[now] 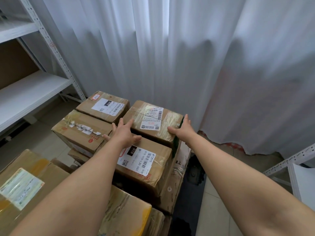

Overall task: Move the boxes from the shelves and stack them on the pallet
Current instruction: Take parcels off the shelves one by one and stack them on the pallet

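A taped cardboard box [150, 123] with white labels sits at the far right of a stack of brown boxes. My left hand [124, 133] lies with straight fingers against its left side, thumb spread. My right hand [181, 128] presses its right side, fingers straight along the edge, thumb on the top. Just below it lies another labelled box [144, 160] marked 010. Two more boxes [104, 106] [81, 132] sit to the left. The pallet under the stack is mostly hidden; a dark part [194, 172] shows at the right.
White metal shelves [30, 92] stand at the left, with a brown box [13, 65] on one. A white curtain [187, 57] hangs behind the stack. Larger boxes [25, 181] lie near me at the lower left. Another shelf corner [293, 160] juts in at the right.
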